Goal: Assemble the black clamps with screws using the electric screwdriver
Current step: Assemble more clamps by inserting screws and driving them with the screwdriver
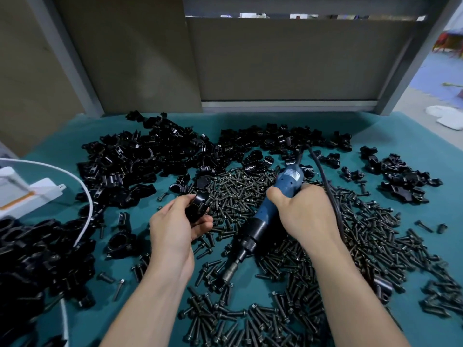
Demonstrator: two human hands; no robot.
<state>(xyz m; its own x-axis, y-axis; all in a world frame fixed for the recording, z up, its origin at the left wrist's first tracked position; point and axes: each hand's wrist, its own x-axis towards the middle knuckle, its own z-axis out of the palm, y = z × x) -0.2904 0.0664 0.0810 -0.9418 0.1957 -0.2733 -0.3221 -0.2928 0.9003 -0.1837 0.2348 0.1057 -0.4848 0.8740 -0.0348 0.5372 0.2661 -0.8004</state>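
Note:
My left hand (175, 224) grips a black clamp (198, 206) just above the teal table (390, 131). My right hand (303, 211) is wrapped round the blue body of the electric screwdriver (263, 216). The tool slants down to the left, and its metal bit (231, 270) rests among loose black screws (288, 284). The screws cover the middle and right of the table. A big heap of black clamps (135, 159) lies behind my left hand. The bit and the held clamp are apart.
The screwdriver's black cord (328, 194) runs back over the screws past my right hand. More clamps lie at the left front (30, 259) and far right (400, 176). A white box (30, 196) and a white cable (85, 196) sit at the left. Grey panels stand behind.

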